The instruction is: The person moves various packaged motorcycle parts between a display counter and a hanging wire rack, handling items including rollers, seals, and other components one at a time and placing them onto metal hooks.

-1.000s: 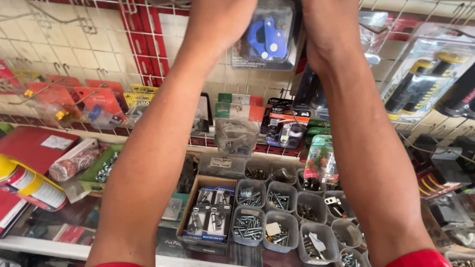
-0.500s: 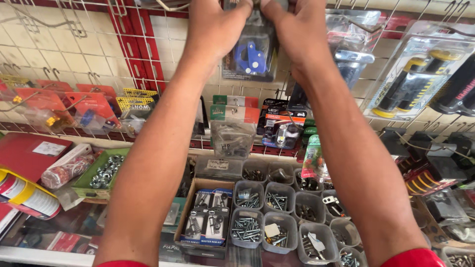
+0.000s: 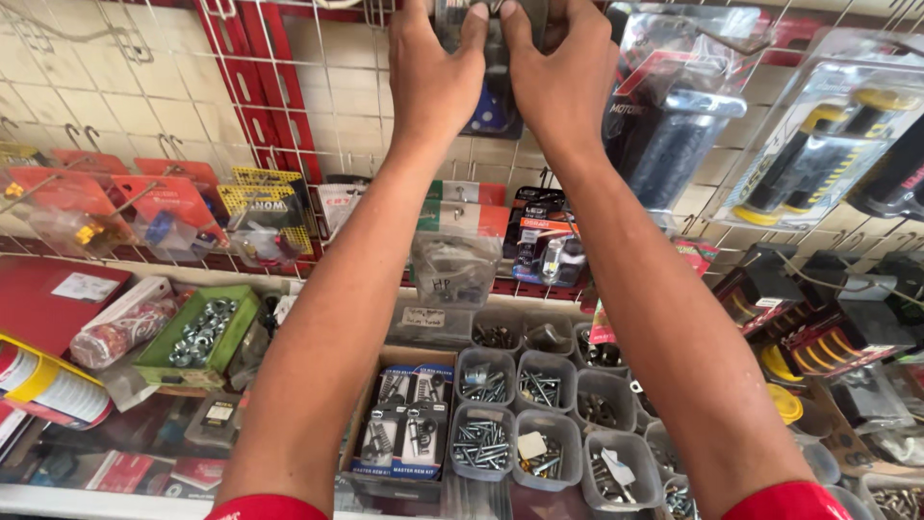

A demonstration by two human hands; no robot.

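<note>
Both arms raised to the red wire rack (image 3: 252, 91), left hand (image 3: 435, 72) and right hand (image 3: 563, 82) pinching with fingers the top edge of a clear blister pack (image 3: 493, 106) holding a blue part, likely mid-hanging, steady alignment with the hook needed.

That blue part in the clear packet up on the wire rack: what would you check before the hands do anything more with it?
1. Both hands on the packet: ok. The left hand and right hand pinch the clear packet near its top.
2. Blue part inside the packet: ok, it shows between the wrists.
3. Packet seated on a hook of the wire rack: cannot tell, its top is cut off by the picture edge.
4. Neighbouring handlebar grip pack apart from the right hand: cannot tell, they are very close.
5. Bins of screws below the arms untouched: ok.
</note>
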